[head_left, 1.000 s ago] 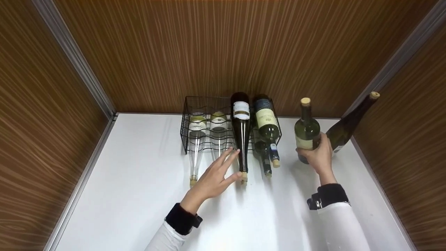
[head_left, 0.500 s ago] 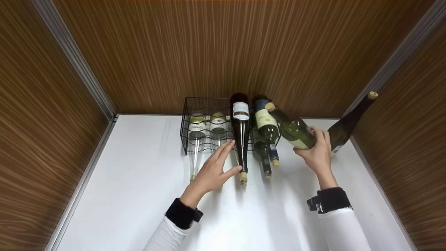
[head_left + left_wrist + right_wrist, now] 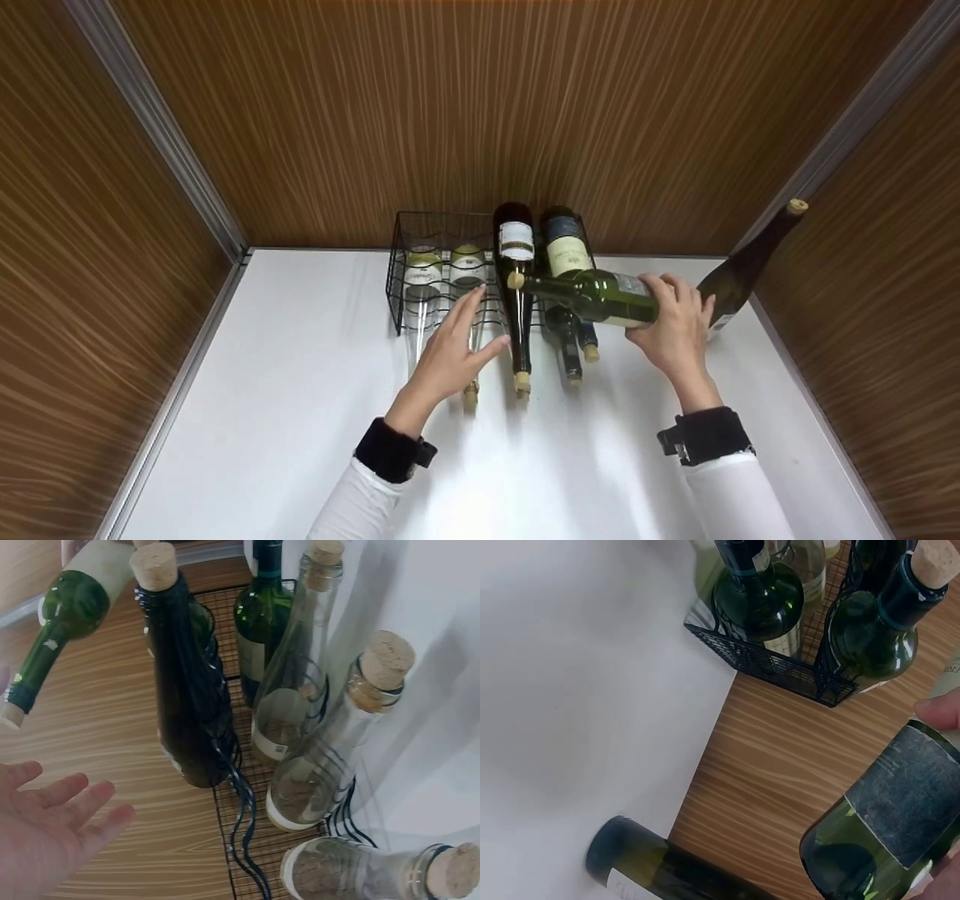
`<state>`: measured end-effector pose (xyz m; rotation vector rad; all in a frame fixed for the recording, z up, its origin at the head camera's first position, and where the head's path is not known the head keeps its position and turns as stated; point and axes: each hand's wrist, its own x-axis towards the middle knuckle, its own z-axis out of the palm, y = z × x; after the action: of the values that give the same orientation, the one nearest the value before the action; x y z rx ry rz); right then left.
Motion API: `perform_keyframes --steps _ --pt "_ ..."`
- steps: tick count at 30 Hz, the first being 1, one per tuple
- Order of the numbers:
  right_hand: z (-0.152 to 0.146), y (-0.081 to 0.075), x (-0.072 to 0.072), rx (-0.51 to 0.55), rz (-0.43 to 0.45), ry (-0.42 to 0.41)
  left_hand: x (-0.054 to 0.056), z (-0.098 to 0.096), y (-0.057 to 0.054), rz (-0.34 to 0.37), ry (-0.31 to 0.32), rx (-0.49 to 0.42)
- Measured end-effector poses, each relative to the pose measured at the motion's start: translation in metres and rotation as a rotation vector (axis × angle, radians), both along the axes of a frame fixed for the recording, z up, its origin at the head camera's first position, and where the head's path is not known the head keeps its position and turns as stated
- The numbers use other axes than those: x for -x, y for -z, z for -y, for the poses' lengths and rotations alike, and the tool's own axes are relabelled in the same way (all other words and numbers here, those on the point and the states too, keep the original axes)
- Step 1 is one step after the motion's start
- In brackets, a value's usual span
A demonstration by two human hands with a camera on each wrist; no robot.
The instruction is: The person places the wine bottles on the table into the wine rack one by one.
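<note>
My right hand [image 3: 675,326] grips a green corked wine bottle [image 3: 611,296] round its base end. The bottle lies nearly level above the right side of a black wire wine rack [image 3: 397,277], its cork pointing left. In the right wrist view the dark label of this wine bottle [image 3: 907,795] faces the camera. My left hand [image 3: 450,352] hovers over the rack's front, fingers spread and holding nothing. Close to that hand are a dark slim bottle [image 3: 517,315] on the upper tier and clear bottles [image 3: 424,292] below. A labelled green bottle [image 3: 566,247] lies at the rack's right.
A dark bottle [image 3: 750,270] stands upright at the far right, beside the wood-grain side wall [image 3: 885,315]. The rack sits on a white table [image 3: 300,375] against the wood-grain back wall [image 3: 480,112]. Corked necks stick out from the rack's front.
My right hand has lifted the upright green bottle, tipped it over to the left and brought it left towards the rack. My left hand has shifted slightly left and away from the dark bottle's neck.
</note>
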<state>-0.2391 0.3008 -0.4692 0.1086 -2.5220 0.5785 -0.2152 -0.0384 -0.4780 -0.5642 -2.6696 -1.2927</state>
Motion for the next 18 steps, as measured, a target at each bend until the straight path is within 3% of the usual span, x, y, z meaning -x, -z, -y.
perform_keyframes --steps 8,18 --pt "0.007 -0.001 0.0 -0.109 -0.115 -0.083 -0.001 -0.003 -0.009 -0.046 0.029 -0.008" --pt "0.01 -0.01 -0.003 -0.17 -0.104 -0.18 -0.001 -0.005 -0.015 -0.118 0.06 -0.081"
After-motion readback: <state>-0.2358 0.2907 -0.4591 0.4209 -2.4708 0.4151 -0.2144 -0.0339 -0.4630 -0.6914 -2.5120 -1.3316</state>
